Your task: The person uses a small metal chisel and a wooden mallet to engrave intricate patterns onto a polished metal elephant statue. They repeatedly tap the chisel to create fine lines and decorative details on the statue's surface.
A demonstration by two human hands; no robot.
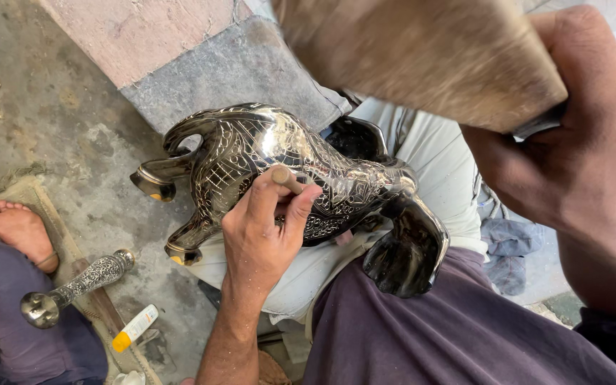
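While the left hand (262, 235) fingers pinch a chisel (284, 178) against the engraved metal animal figure (251, 153), right hand (579, 150) grips a raised wooden mallet (422, 57).

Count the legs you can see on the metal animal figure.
3. Two hoofed legs of the engraved metal animal figure point left: upper, lower. One hangs at right. A fourth may be hidden.

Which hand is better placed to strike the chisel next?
Right. The right hand holds the wooden mallet raised above the metal animal figure, while the left hand is occupied pinching the chisel against it.
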